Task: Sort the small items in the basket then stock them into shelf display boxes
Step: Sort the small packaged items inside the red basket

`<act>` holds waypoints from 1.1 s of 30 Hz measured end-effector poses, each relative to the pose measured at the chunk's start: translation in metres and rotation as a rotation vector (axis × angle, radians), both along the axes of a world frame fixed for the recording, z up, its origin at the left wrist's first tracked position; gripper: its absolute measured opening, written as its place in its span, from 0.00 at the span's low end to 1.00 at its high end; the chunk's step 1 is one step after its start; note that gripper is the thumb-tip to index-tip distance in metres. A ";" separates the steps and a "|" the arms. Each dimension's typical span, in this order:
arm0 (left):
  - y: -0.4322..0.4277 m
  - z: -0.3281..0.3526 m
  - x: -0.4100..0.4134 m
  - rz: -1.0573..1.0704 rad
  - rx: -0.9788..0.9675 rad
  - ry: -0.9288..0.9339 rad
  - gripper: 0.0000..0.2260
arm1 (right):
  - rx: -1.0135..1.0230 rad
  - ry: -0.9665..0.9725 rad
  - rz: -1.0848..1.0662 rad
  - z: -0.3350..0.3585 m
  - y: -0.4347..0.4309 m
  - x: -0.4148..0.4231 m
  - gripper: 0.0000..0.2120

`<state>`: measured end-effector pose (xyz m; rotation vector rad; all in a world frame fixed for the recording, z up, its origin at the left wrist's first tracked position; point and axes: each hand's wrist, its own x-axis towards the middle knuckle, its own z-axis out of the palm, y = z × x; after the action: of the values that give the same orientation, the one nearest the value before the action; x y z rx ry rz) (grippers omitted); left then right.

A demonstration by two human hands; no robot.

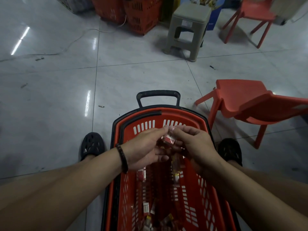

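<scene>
A red basket (pixel 197 199) stands on the tiled floor (pixel 133 77) between the person's two dark shoes (pixel 92 145), its black handle (pixel 158 94) at the far end. Both hands meet over the basket's far end. The right hand (pixel 193 144) pinches a small red packet (pixel 169 139) with its fingers curled round it. The left hand (pixel 145 147), a dark bracelet (pixel 123 158) on its wrist, curls its fingers round more of the red packets, fingertips touching the right hand's. Loose packets (pixel 146 208) lie along the basket's bottom, most towards the near end. A red chair (pixel 246 100) stands just right of the basket. A grey stool (pixel 188 27) and stacked red baskets (pixel 141 15) stand farther off.
</scene>
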<state>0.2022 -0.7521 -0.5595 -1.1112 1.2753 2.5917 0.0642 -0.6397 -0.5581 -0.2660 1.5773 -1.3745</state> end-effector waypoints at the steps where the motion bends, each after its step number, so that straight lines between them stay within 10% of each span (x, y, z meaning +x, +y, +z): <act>1: -0.004 0.001 0.001 -0.013 -0.021 0.002 0.17 | 0.006 -0.023 -0.014 -0.001 0.000 -0.001 0.24; 15: -0.005 -0.002 0.007 -0.027 -0.130 -0.031 0.11 | 0.012 -0.308 -0.012 -0.007 -0.001 0.020 0.13; 22: -0.048 0.023 0.028 -0.536 -1.037 -0.410 0.12 | 0.226 -0.317 -0.023 -0.043 -0.007 0.024 0.12; 33: -0.076 0.032 0.045 -0.891 -1.149 -0.734 0.18 | 0.555 -0.111 0.023 -0.204 -0.015 0.112 0.10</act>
<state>0.2470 -0.8284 -0.5280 -0.9789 2.2495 0.6272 0.1766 -0.6548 -0.7623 0.1269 1.7813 -0.8689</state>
